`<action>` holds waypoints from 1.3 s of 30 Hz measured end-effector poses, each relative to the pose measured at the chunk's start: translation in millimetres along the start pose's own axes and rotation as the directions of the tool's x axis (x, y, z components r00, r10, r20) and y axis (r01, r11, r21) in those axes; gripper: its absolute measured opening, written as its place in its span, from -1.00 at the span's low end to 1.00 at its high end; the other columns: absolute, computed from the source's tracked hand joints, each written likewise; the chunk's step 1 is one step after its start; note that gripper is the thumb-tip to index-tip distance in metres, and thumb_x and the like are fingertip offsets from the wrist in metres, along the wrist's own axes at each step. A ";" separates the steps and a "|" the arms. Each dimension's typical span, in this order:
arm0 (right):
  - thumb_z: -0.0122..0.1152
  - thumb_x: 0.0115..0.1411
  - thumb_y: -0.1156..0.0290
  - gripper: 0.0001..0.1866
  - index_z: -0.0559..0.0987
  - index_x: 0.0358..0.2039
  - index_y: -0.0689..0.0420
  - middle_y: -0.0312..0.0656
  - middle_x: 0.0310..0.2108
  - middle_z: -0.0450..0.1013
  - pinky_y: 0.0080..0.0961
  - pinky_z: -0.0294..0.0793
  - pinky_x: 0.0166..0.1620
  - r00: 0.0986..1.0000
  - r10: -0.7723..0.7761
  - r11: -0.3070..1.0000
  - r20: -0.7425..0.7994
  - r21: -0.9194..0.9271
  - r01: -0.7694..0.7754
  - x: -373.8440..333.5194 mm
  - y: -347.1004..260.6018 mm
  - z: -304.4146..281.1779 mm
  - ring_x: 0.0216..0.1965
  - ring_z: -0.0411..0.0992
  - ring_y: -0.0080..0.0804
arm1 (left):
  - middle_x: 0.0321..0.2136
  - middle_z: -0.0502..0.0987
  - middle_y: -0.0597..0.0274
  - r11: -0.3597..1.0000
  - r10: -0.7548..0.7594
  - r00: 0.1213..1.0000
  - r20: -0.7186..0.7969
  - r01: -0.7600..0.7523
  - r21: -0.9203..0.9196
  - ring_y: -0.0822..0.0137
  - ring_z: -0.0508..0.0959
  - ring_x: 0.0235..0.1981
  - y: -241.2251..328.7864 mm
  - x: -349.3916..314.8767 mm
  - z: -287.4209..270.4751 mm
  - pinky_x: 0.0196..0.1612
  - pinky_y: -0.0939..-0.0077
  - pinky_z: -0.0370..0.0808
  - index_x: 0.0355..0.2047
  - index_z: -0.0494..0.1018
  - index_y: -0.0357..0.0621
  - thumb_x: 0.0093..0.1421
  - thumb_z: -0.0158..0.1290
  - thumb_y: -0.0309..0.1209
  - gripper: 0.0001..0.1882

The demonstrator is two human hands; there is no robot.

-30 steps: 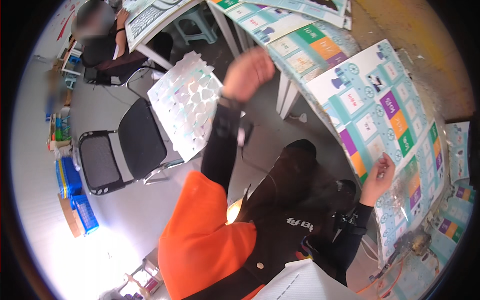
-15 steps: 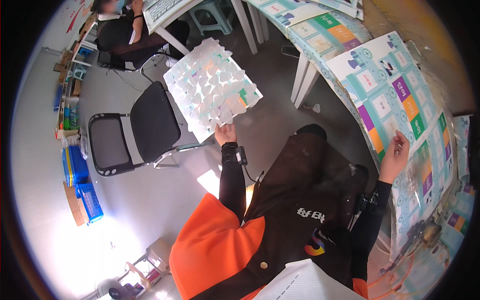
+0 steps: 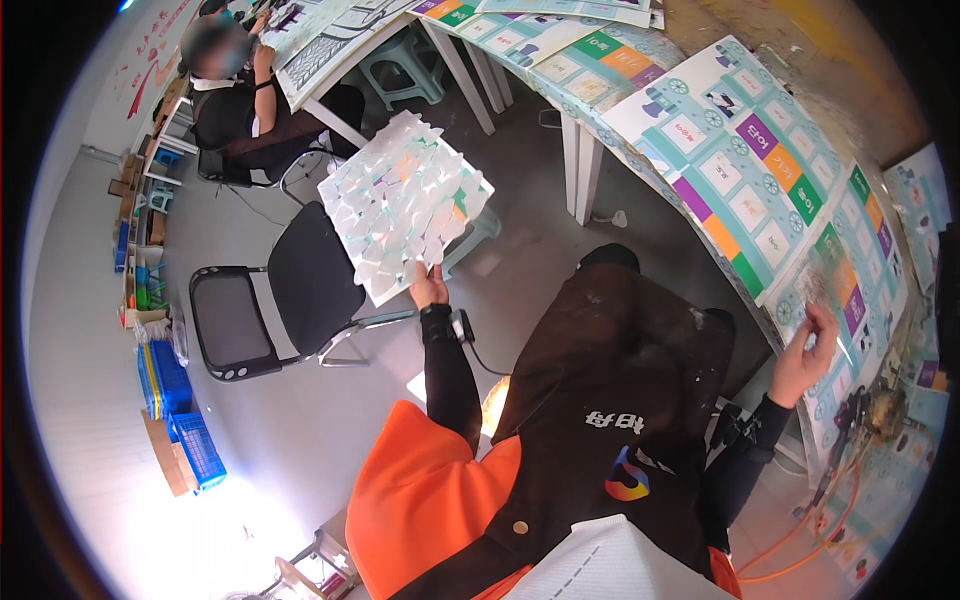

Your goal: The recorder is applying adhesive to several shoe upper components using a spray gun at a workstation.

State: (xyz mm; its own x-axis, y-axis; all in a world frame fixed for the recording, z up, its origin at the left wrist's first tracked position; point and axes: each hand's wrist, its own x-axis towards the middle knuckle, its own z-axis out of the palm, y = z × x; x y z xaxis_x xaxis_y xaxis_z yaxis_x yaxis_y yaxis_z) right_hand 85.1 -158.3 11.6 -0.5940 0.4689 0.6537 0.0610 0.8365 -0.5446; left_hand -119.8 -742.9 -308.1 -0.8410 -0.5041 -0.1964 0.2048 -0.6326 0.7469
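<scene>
My left hand (image 3: 430, 288) grips the near edge of a white board (image 3: 385, 293), with its thumb at the edge. Overlapping pale, leaf-like pieces (image 3: 400, 190) cover the board, and coloured print shows between them. A pale blue-green stool (image 3: 478, 238) shows partly beneath it. To the right, my right hand (image 3: 805, 360) is raised at the worktable's edge, fingers curled together. Just beyond its fingertips is a small translucent greyish patch (image 3: 812, 287); whether the fingers hold it is unclear. Printed sheets (image 3: 725, 165) with coloured blocks lie on the table behind that hand.
A black folding chair (image 3: 315, 270) stands left of the board. Another person (image 3: 235, 120) sits at a table at the far left. Blue baskets (image 3: 198, 452) line the left wall. Orange hoses (image 3: 835, 525) hang by the worktable at lower right. White table legs (image 3: 582, 170) stand ahead.
The board and my left hand have shifted left in the picture, and its pieces look flatter. My right hand has moved lower and slightly right. The whole view has turned a little.
</scene>
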 end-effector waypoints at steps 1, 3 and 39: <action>0.02 0.23 0.75 -0.77 0.57 -0.18 0.26 -0.14 -0.19 0.51 -0.54 0.43 -0.05 1.000 0.005 1.000 -0.015 -0.006 -0.006 -6.0 6.9 -15.8 -0.16 0.47 -0.38 | 0.12 0.52 0.15 1.000 -0.012 1.000 0.023 0.011 0.020 0.19 0.55 0.09 4.7 -6.9 -6.5 0.12 0.29 0.54 0.20 0.37 -0.17 0.43 -0.01 -0.41 -0.64; 0.00 0.25 0.75 -0.78 0.57 -0.19 0.26 -0.15 -0.20 0.52 -0.53 0.44 -0.06 0.991 0.094 0.994 -0.091 -0.041 -0.098 -17.4 18.1 -46.2 -0.16 0.48 -0.38 | 0.08 0.54 0.19 0.999 -0.028 0.999 0.033 0.028 0.019 0.29 0.55 0.05 11.3 -27.5 -25.7 0.12 0.38 0.50 0.16 0.40 -0.22 0.43 0.01 -0.35 -0.65; 0.28 -0.06 0.56 -0.33 0.35 0.13 0.14 0.04 0.05 0.39 -0.03 0.47 0.07 0.855 0.513 0.530 0.079 -0.812 -0.243 -40.9 182.8 -225.2 0.01 0.39 0.31 | 0.12 0.51 0.17 0.679 -0.680 0.188 0.709 0.525 0.512 0.24 0.59 0.06 -71.2 -411.4 401.7 0.04 0.32 0.59 0.20 0.35 -0.20 0.42 0.03 -0.41 -0.62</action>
State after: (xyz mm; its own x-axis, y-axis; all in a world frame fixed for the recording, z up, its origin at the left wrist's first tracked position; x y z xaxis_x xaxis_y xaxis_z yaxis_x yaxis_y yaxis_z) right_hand 301.2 39.4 3.7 -0.5401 0.8073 0.2380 0.8281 0.5602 -0.0208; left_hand 10.4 -254.2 -25.3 -0.6523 0.7521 -0.0943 -0.5592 -0.3935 0.7297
